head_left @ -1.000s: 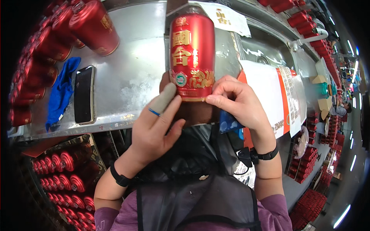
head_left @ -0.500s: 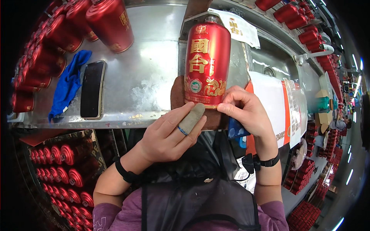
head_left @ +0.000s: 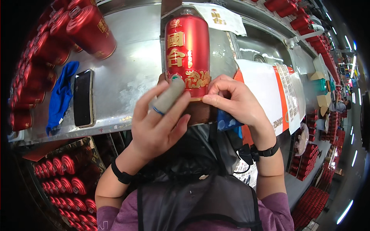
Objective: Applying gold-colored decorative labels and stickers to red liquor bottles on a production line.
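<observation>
A glossy red bottle [head_left: 187, 46] with raised gold characters and a gold dragon band lies on its side, its neck pointing away from me and its base toward me. My left hand [head_left: 158, 119] has its fingers stretched out over the lower left of the bottle. A grey-tan finger cot [head_left: 169, 96] with a blue band covers one finger, whose tip overlaps a small round green sticker [head_left: 175, 77]. At the lower right corner of the base, my right hand [head_left: 237, 100] has thumb and forefinger pinched together. Anything between them is too small to make out.
Left on the metal worktop [head_left: 131, 57] lie a black phone [head_left: 83, 98] and a blue cloth [head_left: 61, 96], beside several standing red bottles [head_left: 92, 32]. A white printed cloth [head_left: 219, 17] lies beyond the bottle. Right are a sink [head_left: 262, 42] and label sheets [head_left: 262, 92].
My left hand has moved up from the base edge to the green sticker and is blurred. The bottle has rolled slightly left. My right hand stays at the base corner. The whole view has shifted.
</observation>
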Demonstrator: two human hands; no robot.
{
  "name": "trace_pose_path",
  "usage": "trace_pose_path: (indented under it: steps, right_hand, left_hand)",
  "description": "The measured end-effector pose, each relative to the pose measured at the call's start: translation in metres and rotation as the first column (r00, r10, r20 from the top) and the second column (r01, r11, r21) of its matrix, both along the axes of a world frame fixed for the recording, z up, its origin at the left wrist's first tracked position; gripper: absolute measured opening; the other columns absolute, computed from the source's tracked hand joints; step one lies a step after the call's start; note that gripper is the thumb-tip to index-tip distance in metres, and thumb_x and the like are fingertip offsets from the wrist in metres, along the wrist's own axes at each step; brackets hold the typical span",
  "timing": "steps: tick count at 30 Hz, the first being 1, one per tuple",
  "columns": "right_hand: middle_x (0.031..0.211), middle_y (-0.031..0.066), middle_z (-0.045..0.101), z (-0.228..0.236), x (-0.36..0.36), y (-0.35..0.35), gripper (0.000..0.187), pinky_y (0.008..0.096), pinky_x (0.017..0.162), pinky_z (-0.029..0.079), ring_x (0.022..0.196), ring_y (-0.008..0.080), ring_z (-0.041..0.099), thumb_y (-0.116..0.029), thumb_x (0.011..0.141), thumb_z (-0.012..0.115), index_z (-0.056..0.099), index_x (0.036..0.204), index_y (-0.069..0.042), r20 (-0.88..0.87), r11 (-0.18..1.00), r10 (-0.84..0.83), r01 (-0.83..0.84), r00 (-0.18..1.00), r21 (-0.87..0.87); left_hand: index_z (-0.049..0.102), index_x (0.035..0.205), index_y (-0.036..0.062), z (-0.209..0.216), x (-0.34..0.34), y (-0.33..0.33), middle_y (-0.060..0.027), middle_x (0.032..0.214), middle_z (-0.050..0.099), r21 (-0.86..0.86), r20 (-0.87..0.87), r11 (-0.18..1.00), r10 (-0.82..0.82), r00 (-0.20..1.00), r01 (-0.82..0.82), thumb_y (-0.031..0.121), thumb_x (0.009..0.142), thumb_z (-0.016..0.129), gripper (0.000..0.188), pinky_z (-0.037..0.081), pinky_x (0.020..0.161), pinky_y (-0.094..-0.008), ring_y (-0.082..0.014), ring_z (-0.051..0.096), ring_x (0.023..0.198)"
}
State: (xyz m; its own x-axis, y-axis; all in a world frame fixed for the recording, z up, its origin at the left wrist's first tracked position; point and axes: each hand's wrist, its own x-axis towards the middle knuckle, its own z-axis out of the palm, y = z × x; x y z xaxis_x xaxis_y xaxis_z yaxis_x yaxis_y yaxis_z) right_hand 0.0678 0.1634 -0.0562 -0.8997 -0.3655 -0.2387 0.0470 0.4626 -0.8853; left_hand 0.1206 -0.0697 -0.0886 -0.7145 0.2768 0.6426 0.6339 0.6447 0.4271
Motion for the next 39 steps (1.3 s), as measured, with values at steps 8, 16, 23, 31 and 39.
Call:
trace_pose_path:
  steps: [8, 16, 23, 31, 39]
  right_hand:
    - [0.101, 0.0014, 0.058, 0.023, 0.005, 0.004, 0.014, 0.0187, 0.063, 0.035, 0.07, 0.0007, 0.043, -0.012, 0.086, 0.076, 0.066, 0.082, -0.004, -0.024, 1.0, 0.026, -0.026, 0.999, -0.01]
    - [0.093, -0.0008, 0.057, 0.013, 0.004, 0.014, 0.019, 0.0217, 0.059, 0.039, 0.066, 0.0062, 0.045, -0.021, 0.085, 0.078, 0.067, 0.082, -0.006, -0.006, 1.0, -0.017, 0.017, 1.0, -0.005]
    - [0.092, 0.0002, 0.057, 0.009, 0.002, 0.012, 0.02, 0.0225, 0.059, 0.039, 0.066, 0.0073, 0.045, -0.022, 0.085, 0.078, 0.067, 0.082, -0.005, -0.02, 1.0, -0.02, 0.02, 1.0, -0.002]
    - [0.098, 0.0, 0.057, 0.007, -0.002, 0.0, 0.017, 0.0195, 0.063, 0.035, 0.069, 0.0017, 0.041, -0.012, 0.087, 0.075, 0.064, 0.078, -0.003, 0.01, 1.0, 0.005, -0.005, 1.0, -0.023]
    - [0.094, 0.0003, 0.056, 0.004, -0.004, -0.004, 0.017, 0.0203, 0.065, 0.036, 0.069, 0.0033, 0.042, -0.012, 0.086, 0.076, 0.064, 0.078, -0.003, 0.045, 0.998, 0.026, -0.024, 0.999, -0.05]
  left_hand:
    - [0.048, 0.143, 0.004, 0.006, -0.025, 0.011, -0.0176, 0.145, 0.047, -0.024, 0.149, 0.999, 0.024, 0.988, -0.021, 0.012, 0.074, 0.079, 0.076, 0.042, 0.106, -0.0449, -0.0409, 0.045, 0.132]
    - [0.043, 0.146, 0.001, -0.005, -0.025, 0.009, -0.0219, 0.148, 0.044, 0.1, 0.154, 0.995, -0.003, 0.988, -0.013, 0.014, 0.078, 0.08, 0.078, 0.045, 0.104, -0.0415, -0.0373, 0.051, 0.129]
    - [0.039, 0.148, -0.0007, -0.01, -0.02, 0.005, -0.0244, 0.145, 0.046, 0.177, 0.269, 0.984, -0.039, 0.962, -0.01, 0.013, 0.082, 0.078, 0.078, 0.044, 0.105, -0.0414, -0.0377, 0.05, 0.13]
    - [0.042, 0.146, -0.0009, -0.013, -0.019, -0.002, -0.0227, 0.13, 0.056, 0.159, 0.286, 0.987, -0.011, 0.958, -0.036, 0.015, 0.081, 0.078, 0.076, 0.05, 0.092, -0.0396, -0.0386, 0.06, 0.111]
    - [0.071, 0.112, -0.0006, -0.012, 0.01, -0.009, -0.0152, 0.119, 0.067, -0.031, 0.005, 0.997, -0.066, 0.998, 0.067, -0.001, 0.076, 0.071, 0.036, 0.053, 0.09, -0.0387, -0.0305, 0.064, 0.107]
